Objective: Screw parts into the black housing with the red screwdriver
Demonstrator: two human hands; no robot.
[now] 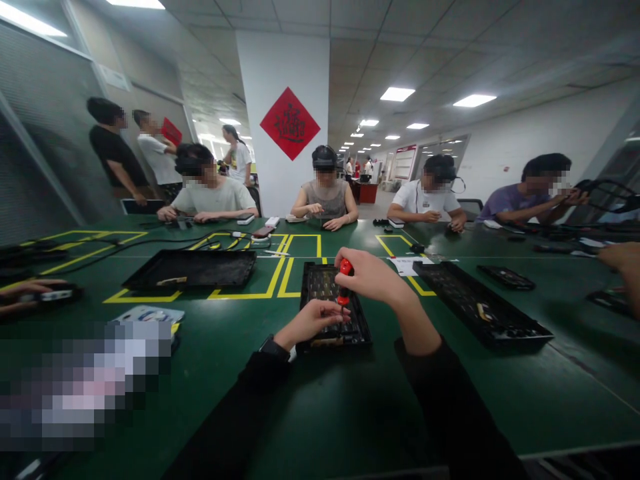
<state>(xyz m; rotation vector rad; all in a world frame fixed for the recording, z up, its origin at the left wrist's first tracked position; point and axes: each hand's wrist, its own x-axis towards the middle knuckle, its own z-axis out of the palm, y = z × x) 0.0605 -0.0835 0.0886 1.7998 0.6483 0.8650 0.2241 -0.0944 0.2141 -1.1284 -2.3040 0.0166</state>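
A red and black screwdriver (344, 283) stands upright over a black tray (367, 333) with rows of small parts in it. My right hand (370, 273) is closed around the top of the screwdriver's handle. Lower down, my left hand (313, 320) reaches in from the left, its fingertips pinched close around the screwdriver's shaft near the tip. Whether those fingertips touch the shaft or a small part is too small to tell. The tip itself is hidden by the fingers.
A large black tray (200, 267) lies at the left, and a long black tray (485, 307) at the right. A small black case (506, 277) and a white paper (404, 265) lie beyond. Several people sit around the green table (350, 420); other hands show at both edges.
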